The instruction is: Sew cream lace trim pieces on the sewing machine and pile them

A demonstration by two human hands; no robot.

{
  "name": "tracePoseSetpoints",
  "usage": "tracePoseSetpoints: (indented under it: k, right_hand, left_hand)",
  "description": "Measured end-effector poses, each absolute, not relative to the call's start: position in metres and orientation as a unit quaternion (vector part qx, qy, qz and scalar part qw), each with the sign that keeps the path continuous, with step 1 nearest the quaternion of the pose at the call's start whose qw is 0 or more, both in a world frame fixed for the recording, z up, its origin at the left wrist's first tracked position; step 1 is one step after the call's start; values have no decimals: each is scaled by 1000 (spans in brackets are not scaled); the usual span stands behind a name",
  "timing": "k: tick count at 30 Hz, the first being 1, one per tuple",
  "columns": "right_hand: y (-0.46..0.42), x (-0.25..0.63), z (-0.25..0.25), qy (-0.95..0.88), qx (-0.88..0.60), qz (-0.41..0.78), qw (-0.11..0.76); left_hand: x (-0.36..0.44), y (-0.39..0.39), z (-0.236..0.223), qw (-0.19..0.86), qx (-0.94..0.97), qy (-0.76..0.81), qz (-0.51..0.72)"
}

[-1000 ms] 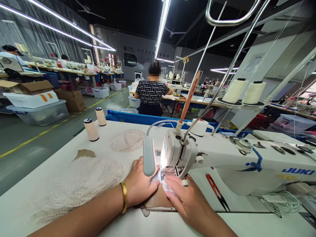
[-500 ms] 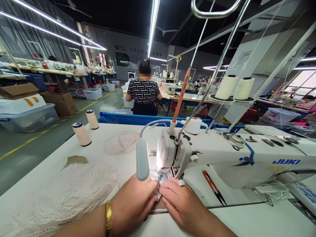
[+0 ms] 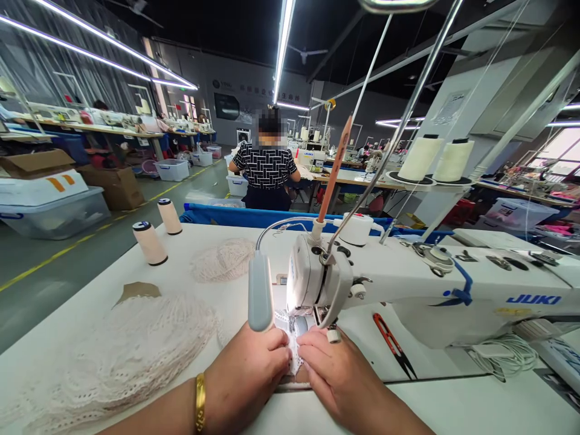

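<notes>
Through my 1 head camera I look forward and down, near table [image 3: 457, 408] close below, far wall [image 3: 193, 72] ahead.

Over the past second the left hand [image 3: 249, 376] has slid from 9 o'clock of the presser foot [image 3: 292, 324] to about 7, its spread fingers now curled. The lace [image 3: 295, 360] has swung from 5 o'clock to 6, and since half a second ago more shows between the fingertips.
</notes>
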State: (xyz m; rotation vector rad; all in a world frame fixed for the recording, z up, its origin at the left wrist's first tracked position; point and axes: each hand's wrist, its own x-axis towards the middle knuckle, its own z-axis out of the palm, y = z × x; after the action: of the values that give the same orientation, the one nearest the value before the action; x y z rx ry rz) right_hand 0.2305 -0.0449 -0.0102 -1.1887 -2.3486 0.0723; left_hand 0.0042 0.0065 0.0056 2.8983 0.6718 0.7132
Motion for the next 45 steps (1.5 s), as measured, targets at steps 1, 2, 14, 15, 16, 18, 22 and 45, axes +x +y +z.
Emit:
tracePoseSetpoints:
  k: [1,2,14,15,16,18,22,45]
  right_hand:
    - [-45,231,-11,-863,-437,25,253]
    - [-45,231,-11,-863,-436,23,255]
    - [-45,231,-16,-863,-429,-9,268]
    - [-44,231,-16,-863,-429,-10,268]
    - [-44,231,-15,-862,-430,-12,268]
    - [-43,230,-14,-861,-433,-12,265]
    - [-44,230,-13,-863,-430,-2,265]
    - [-35,226,-16,-828,-499,-30,254]
  left_hand:
    - [4,6,6,42,946,219,235]
    - [4,6,6,44,946,218,237]
    - [6,0,8,35,943,193,269]
    - [7,0,8,34,942,194,270]
    - [7,1,8,33,942,197,271]
    - [7,1,9,31,942,200,269]
    - [4,-1,13,34,947,195,251]
    - [10,16,10,62,924,247,285]
